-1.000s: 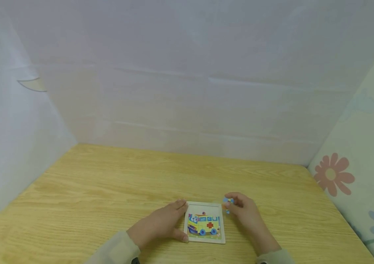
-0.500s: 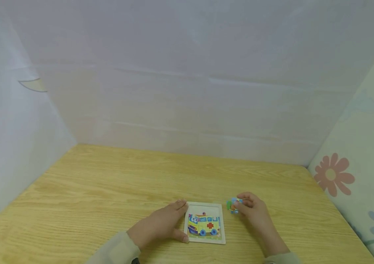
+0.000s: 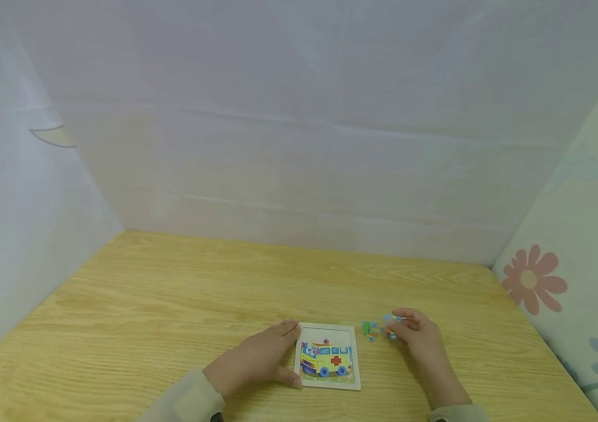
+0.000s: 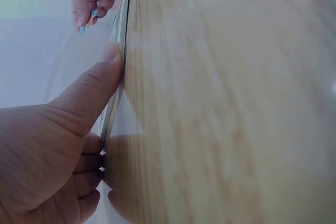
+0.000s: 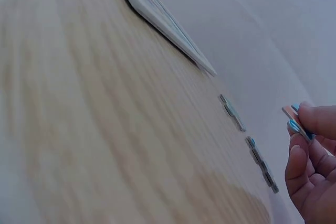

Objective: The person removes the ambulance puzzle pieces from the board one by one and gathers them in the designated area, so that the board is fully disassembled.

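A square puzzle board (image 3: pixel 330 385) with a pale rim and a yellow ambulance picture lies on the table. My left hand (image 3: pixel 259 354) rests along its left side, thumb at the near corner and fingers at the far one. To the right, my right hand (image 3: pixel 424 343) pinches an orange-and-blue jigsaw piece (image 5: pixel 295 126) between thumb and fingers, raised over the table in the right wrist view. A green jigsaw piece (image 3: pixel 366 328) lies between the board and that hand. Another flat piece (image 5: pixel 262 164) lies beside it, partly covered by the hand in the head view.
The wooden table (image 3: pixel 199 293) stretches away to a pale cloth wall (image 3: pixel 299 176) at the back. More cloth stands along both sides, the right one printed with a red flower (image 3: pixel 533 278) and a blue flower.
My right hand has moved to the right, away from the board, bringing the green piece into view on the table. The left hand and the board have stayed in place.
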Tool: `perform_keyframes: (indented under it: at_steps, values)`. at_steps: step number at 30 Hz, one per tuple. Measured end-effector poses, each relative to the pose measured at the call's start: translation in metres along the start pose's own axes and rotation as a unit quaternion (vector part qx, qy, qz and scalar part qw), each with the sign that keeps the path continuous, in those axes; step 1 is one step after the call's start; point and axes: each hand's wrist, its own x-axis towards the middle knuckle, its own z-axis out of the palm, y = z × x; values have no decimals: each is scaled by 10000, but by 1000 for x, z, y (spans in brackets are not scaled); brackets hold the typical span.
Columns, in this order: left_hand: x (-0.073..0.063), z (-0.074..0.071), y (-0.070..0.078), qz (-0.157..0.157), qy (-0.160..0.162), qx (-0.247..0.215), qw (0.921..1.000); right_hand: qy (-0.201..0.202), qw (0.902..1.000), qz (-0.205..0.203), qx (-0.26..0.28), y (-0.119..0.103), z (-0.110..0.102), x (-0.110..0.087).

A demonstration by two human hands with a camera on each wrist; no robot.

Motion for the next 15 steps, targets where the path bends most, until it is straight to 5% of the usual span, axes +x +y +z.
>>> perform_keyframes:
  at_steps: [9, 15]
  values:
    - [0, 2, -2, -2, -23, -17, 10000, 117, 9985, 370, 397, 5, -11, 1]
    - [1, 2, -2, 15, 24, 32, 10000, 208, 9994, 288, 10, 12, -20, 5]
